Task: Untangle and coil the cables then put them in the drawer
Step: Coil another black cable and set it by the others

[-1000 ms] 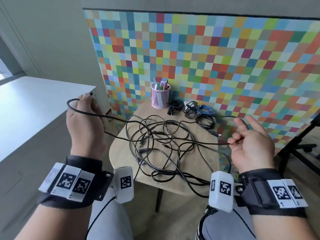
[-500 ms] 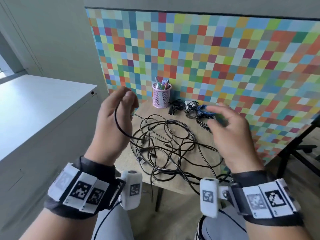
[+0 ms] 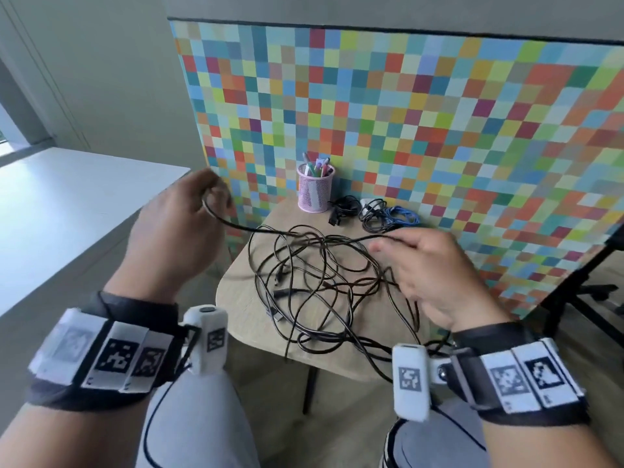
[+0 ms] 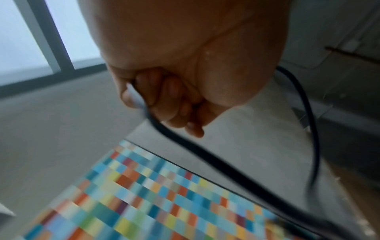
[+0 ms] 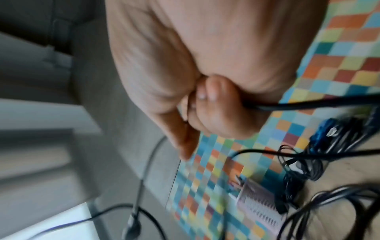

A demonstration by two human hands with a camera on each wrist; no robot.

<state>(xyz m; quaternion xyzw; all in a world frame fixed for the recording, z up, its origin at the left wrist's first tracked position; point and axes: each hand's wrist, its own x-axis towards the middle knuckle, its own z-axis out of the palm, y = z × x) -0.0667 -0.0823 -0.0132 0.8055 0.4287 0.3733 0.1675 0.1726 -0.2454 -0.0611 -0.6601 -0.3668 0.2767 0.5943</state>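
A tangle of black cables (image 3: 320, 285) lies on the small wooden table (image 3: 239, 298). My left hand (image 3: 216, 197) is raised left of the table, fingers curled round a loop of one black cable (image 4: 205, 155). That strand runs across the top of the tangle to my right hand (image 3: 385, 244), which pinches the black cable (image 5: 308, 105) over the table's right side. Several coiled cables sit at the back: a black one (image 3: 342, 207), another black one (image 3: 371, 212) and a blue one (image 3: 403, 216). No drawer shows.
A pink mesh pen cup (image 3: 315, 192) stands at the table's back edge against the multicoloured chequered board (image 3: 439, 113). A white cabinet top (image 3: 67, 197) lies to the left. A black stand's legs (image 3: 574, 292) reach in at the right. Cable loops hang over the table's front edge.
My hands came together over the tangle, then parted again. The left hand has moved left with its loop; the right hand now pinches the strand, drawn out between them.
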